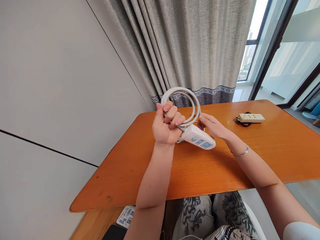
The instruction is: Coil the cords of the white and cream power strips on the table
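My left hand (pixel 168 123) is closed round a coiled white power cord (pixel 180 89), raised above the wooden table. The loops stand up in a ring over my fingers. Just below hangs a white power strip (pixel 198 137) with blue sockets, tilted down to the right. My right hand (pixel 211 125) is at the right side of the coil, its fingertips by the cord. Those fingers are drawn together, and part of them lies behind the loops, so their hold on the cord is only partly visible.
A second, cream power strip (pixel 251 118) with a black cord lies toward the right back of the orange-brown table (pixel 140 166). Grey curtains (pixel 200 50) hang behind it. A white panelled wall (pixel 50 83) borders the left. A printed box (pixel 126 216) sits below the front edge.
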The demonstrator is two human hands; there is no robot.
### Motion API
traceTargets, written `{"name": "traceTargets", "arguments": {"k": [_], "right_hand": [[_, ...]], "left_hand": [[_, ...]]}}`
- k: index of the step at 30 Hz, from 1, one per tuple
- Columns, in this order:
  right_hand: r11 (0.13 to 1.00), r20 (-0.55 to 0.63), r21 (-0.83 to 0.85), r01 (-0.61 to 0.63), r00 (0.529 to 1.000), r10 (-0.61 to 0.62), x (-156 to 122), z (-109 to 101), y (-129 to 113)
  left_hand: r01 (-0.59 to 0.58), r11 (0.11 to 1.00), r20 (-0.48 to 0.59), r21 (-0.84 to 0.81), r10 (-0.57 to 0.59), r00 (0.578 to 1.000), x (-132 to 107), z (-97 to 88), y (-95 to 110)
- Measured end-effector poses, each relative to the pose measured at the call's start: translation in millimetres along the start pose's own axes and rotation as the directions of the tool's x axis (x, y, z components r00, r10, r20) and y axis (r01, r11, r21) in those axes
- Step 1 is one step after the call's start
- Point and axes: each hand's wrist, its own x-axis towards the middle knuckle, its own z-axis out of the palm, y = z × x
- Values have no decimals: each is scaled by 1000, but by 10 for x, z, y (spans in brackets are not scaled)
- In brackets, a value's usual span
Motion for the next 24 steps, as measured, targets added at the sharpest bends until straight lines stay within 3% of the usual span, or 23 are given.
{"name": "traceTargets", "arguments": {"k": [4, 7, 11, 15, 18, 22, 24], "right_hand": [[961, 141, -266, -74, 983, 114, 12, 1, 99], [918, 112, -397, -15, 992, 64, 19, -17, 108], [898, -4, -440, 18, 1000, -22, 39, -45, 174], [852, 89, -514, 95, 994, -58, 50, -42, 258], [699, 117, -707, 107, 993, -34, 18, 4, 199], [353, 32, -935, 32, 999, -6, -91, 94, -49], [231, 21, -973, 30, 999, -41, -159, 134, -177]], "left_hand": [[-171, 985, -36, -8, 171, 985, 53, -85, 127], [-239, 971, -34, 4, 239, 970, 93, -136, 165], [-329, 944, -24, 5, 329, 944, 113, -174, 186], [-407, 909, -40, 94, 412, 911, 85, -218, 255], [-408, 899, -35, 157, 418, 908, 88, -256, 270], [-371, 923, -85, 96, 379, 921, 154, -280, 147], [-339, 938, -89, 77, 345, 934, 188, -285, 61]]}}
